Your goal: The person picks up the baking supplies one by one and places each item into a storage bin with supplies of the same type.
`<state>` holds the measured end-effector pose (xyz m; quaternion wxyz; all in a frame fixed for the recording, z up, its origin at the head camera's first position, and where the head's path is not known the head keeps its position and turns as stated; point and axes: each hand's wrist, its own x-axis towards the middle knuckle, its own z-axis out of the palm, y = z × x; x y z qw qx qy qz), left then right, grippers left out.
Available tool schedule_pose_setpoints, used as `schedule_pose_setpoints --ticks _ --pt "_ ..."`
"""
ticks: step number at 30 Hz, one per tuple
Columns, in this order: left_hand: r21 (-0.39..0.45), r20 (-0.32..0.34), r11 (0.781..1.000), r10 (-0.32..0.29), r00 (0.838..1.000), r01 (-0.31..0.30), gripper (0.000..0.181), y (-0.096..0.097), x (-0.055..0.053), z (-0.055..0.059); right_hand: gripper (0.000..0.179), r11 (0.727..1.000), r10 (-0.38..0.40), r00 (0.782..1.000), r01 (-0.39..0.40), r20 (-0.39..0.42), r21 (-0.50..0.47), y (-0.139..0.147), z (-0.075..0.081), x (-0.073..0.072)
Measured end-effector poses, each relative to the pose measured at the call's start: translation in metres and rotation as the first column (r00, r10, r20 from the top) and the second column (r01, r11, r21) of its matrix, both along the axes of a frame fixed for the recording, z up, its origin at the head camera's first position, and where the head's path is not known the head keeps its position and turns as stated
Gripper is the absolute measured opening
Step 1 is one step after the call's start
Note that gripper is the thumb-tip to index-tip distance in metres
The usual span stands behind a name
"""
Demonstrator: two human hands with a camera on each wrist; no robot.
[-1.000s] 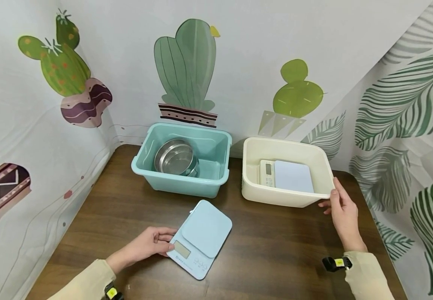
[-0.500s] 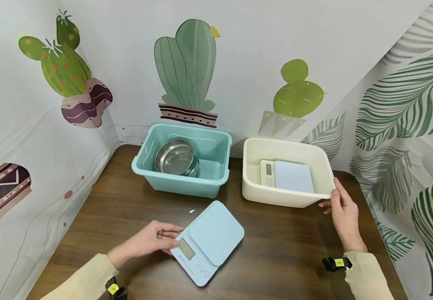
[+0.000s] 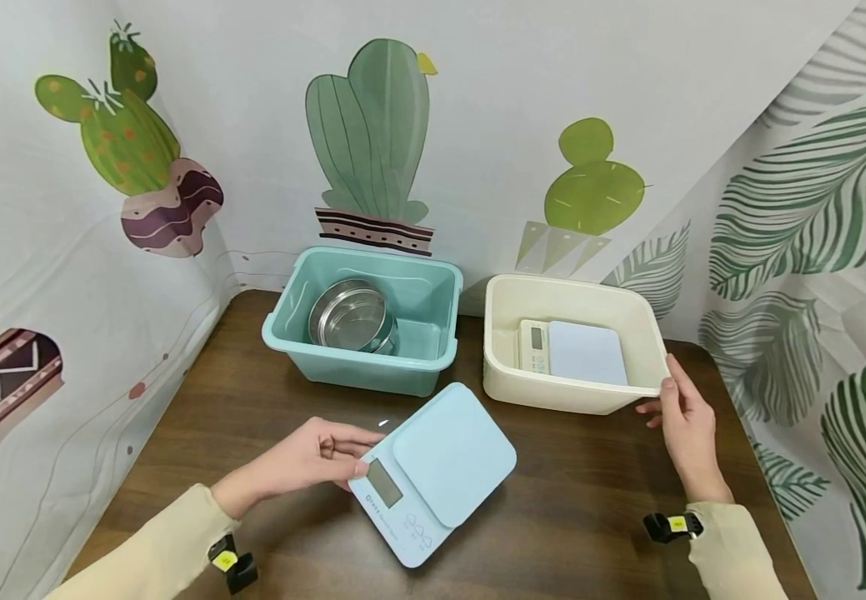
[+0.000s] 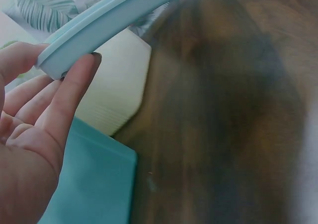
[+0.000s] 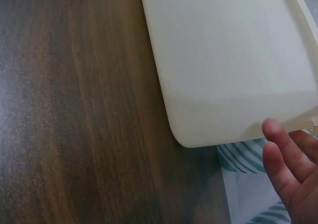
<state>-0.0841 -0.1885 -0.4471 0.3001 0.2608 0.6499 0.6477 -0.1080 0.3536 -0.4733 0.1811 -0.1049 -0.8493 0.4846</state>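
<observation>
My left hand (image 3: 305, 458) pinches a light blue kitchen scale (image 3: 455, 454) by its left edge, thumb on top near the display and fingers beneath. The scale is tilted and held above the table; its side and underside show in the left wrist view. At the right, my right hand (image 3: 690, 425) holds the front right corner of a cream bin (image 3: 575, 396), with thumb and index finger at the rim and other fingers below it. Inside that bin lies a cream kitchen scale (image 3: 533, 346) with a pale platform.
A teal bin (image 3: 372, 372) stands left of the cream one, with round stainless steel pans (image 3: 353, 317) in its left half. Both bins are near the printed cloth backdrop (image 3: 478, 125). A small white fleck (image 3: 383, 422) lies on the brown wooden table (image 3: 583, 492).
The blue scale has risen from the table and moved to the right with my left hand, tilting as it goes. My right hand and both bins have stayed put.
</observation>
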Motion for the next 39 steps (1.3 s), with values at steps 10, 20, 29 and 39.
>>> schedule_pose_setpoints --ticks 10,20,29,39 --pt "-0.033 -0.118 0.999 -0.027 0.993 0.024 0.043 0.012 -0.021 0.034 0.048 1.000 0.014 1.000 -0.014 -0.005 -0.003 0.008 -0.009 -0.005" --pt "-0.039 -0.140 0.999 0.012 0.990 -0.018 0.044 0.035 -0.049 0.065 0.048 0.999 0.018 1.000 -0.018 0.005 0.036 0.009 -0.010 -0.005" --pt "0.003 -0.124 0.999 0.047 0.991 -0.047 0.043 0.060 -0.083 0.075 0.048 0.998 0.024 1.000 -0.024 0.003 0.054 0.009 -0.009 -0.005" --pt "-0.026 -0.117 0.995 0.095 0.989 -0.099 0.038 0.086 -0.113 0.087 0.048 0.998 0.026 1.000 -0.026 -0.002 0.054 0.006 -0.005 0.000"
